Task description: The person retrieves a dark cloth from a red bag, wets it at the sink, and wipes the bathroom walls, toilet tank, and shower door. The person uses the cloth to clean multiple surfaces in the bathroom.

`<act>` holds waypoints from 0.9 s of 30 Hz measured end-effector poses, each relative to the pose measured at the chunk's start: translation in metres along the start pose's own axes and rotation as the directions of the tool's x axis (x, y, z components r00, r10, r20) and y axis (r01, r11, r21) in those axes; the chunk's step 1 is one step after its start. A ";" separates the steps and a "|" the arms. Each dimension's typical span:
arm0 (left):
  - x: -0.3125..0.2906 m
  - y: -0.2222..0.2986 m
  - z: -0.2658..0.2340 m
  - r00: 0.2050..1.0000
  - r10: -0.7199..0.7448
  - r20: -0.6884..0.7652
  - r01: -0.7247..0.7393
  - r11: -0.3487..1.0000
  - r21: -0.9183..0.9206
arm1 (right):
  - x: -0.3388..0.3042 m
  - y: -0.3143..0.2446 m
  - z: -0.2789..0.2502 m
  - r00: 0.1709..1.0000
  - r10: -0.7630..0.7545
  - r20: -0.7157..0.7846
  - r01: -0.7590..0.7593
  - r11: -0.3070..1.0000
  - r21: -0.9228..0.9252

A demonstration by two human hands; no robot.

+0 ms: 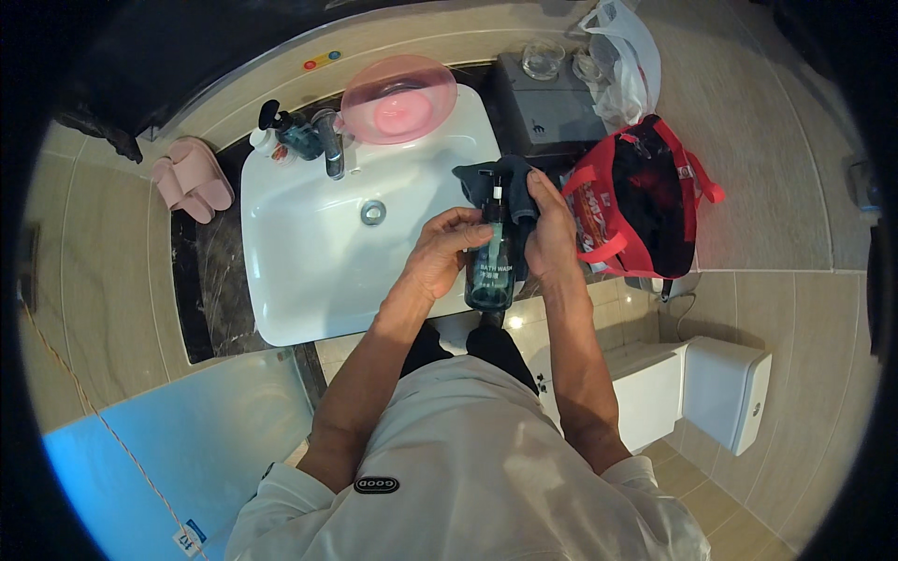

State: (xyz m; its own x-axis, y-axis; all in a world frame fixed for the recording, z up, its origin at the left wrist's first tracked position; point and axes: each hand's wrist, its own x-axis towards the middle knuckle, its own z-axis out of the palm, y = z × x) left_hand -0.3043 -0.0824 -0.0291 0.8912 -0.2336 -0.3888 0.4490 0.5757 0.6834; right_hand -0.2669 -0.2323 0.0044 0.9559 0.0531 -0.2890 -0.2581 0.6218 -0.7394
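My left hand [443, 251] grips a translucent dark teal pump bottle [488, 286] by its upper part, with the thumb across its front. The bottle stands upright in the picture, black pump at its far end, over the sink's front right edge. In my right hand [551, 224] is a dark grey-blue cloth [517, 175], held between thumb and fingers. The cloth drapes behind the pump and along the bottle's right side. Most of my right fingers are hidden behind it. Beyond my hands lies the white sink [309, 252].
A pink basin [438, 98] rests behind the chrome faucet [329, 145]. Left of it are another pump bottle [297, 136], a small white bottle [265, 143] and pink slippers [194, 178]. To the right are a grey box [543, 112], a red bag [599, 210] and a toilet [720, 388].
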 end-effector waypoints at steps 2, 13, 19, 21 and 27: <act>-0.002 0.004 -0.002 1.000 -0.015 0.015 0.015 1.000 -0.006 | 0.002 0.000 0.000 0.999 0.017 0.031 -0.017 1.000 -0.004; -0.003 0.001 -0.029 0.980 -0.108 0.169 0.131 0.982 -0.135 | 0.008 0.003 0.019 0.981 0.171 0.087 -0.172 0.985 0.004; -0.011 0.011 -0.026 0.983 -0.068 0.169 0.108 0.965 -0.238 | 0.021 0.010 0.021 0.940 0.223 0.257 -0.225 0.974 -0.021; -0.013 0.015 -0.027 0.989 -0.043 0.143 0.077 0.968 -0.241 | 0.020 0.018 0.026 0.972 0.161 0.169 -0.161 0.987 -0.014; -0.014 0.013 -0.032 0.995 0.094 -0.024 -0.097 0.979 -0.179 | -0.006 0.033 0.041 0.998 -0.014 0.062 0.021 0.993 -0.115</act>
State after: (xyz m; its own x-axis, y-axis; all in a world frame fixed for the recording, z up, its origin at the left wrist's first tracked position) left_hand -0.3127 -0.0465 -0.0341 0.9279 -0.1593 -0.3372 0.3415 0.7263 0.5966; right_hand -0.2750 -0.1802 0.0070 0.9662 0.0928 -0.2406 -0.2526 0.5286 -0.8104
